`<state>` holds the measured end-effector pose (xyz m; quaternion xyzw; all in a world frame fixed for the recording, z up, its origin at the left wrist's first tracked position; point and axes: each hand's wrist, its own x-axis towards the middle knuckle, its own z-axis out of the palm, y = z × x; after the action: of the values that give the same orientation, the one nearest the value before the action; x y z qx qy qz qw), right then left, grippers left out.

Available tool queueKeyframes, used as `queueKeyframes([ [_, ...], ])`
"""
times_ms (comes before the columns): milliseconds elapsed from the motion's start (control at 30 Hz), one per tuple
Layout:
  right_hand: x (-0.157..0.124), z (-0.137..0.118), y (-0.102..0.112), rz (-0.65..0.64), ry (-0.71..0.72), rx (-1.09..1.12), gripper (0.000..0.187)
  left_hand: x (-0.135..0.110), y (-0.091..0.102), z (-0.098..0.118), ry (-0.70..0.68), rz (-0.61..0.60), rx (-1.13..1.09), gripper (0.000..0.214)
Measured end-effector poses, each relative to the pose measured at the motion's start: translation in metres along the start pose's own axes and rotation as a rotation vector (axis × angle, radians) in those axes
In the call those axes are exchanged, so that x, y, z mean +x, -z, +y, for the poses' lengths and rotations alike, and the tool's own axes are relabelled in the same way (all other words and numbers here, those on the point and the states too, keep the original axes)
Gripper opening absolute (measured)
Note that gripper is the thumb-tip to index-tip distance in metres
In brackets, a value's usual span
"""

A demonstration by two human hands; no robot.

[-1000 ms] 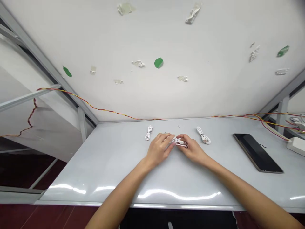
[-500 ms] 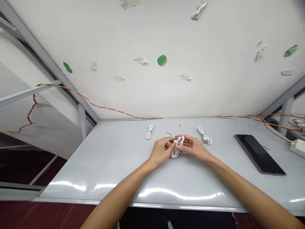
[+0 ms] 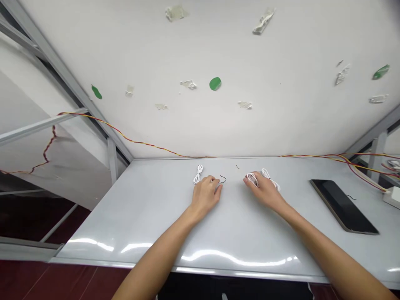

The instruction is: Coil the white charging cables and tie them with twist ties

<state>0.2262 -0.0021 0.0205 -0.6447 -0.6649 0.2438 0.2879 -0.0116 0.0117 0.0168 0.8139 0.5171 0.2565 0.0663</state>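
Note:
My right hand (image 3: 264,189) is closed around a coiled white cable (image 3: 252,179), whose loops stick out past the fingertips. Just behind that hand lies another coiled white cable (image 3: 270,179), partly covered by it. On the table, my left hand (image 3: 206,193) has its thumb apart from the fingers, and its fingertips reach the near end of a thin black twist tie (image 3: 223,178). Whether they touch it I cannot tell. Beyond the left hand rests a white cable bundle (image 3: 198,174), bound at its middle.
A smaller black tie (image 3: 237,166) lies near the wall. To the right is a black tablet-like device (image 3: 343,206) with a dark strip (image 3: 351,197) beside it. Red and yellow wires (image 3: 150,145) run along the wall to a white box (image 3: 392,196).
My hands have parted. The coiled cable has moved right in my right hand, while my left hand has let go of it and come down beside the black twist tie.

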Motion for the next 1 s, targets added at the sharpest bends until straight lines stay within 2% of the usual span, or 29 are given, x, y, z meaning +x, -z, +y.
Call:
queueKeyframes([
  [67, 0.003, 0.01, 0.003, 0.076, 0.014, -0.237, 0.037, 0.0, -0.001, -0.001, -0.004, -0.036, 0.071, 0.024],
  [133, 0.006, 0.015, 0.004, 0.176, 0.065, -0.385, 0.046, 0.0, -0.001, -0.001, 0.018, -0.035, 0.1, 0.025],
  [200, 0.007, 0.015, 0.002, 0.29, 0.158, -0.483, 0.053, 0.002, 0.001, -0.001, 0.051, -0.022, 0.119, 0.027],
  [267, 0.007, 0.008, -0.004, 0.342, 0.285, -0.545, 0.05, 0.004, 0.004, -0.004, 0.074, -0.011, 0.16, 0.029],
  [333, 0.005, -0.003, -0.013, 0.257, 0.447, -0.551, 0.046, 0.007, 0.007, -0.007, 0.093, 0.004, 0.243, 0.03],
  [433, 0.0, -0.016, -0.033, -0.053, 0.682, -0.519, 0.052, 0.01, 0.01, -0.014, 0.157, 0.02, 0.391, 0.037],
  [500, 0.0, -0.018, -0.045, -0.175, 0.713, -0.542, 0.061, 0.012, 0.011, -0.019, 0.229, -0.006, 0.444, 0.046],
  [567, 0.001, -0.013, -0.051, -0.172, 0.627, -0.591, 0.067, 0.013, 0.012, -0.024, 0.289, -0.068, 0.435, 0.049],
  [700, 0.007, 0.003, -0.046, -0.014, 0.433, -0.672, 0.064, 0.015, 0.013, -0.029, 0.325, -0.15, 0.283, 0.044],
  [900, 0.006, 0.007, -0.038, -0.02, 0.473, -0.673, 0.061, 0.016, 0.006, -0.021, 0.277, -0.052, -0.229, 0.035],
  [1000, 0.005, 0.006, -0.038, -0.044, 0.504, -0.661, 0.061, 0.017, 0.003, -0.016, 0.354, -0.073, -0.6, 0.03],
])
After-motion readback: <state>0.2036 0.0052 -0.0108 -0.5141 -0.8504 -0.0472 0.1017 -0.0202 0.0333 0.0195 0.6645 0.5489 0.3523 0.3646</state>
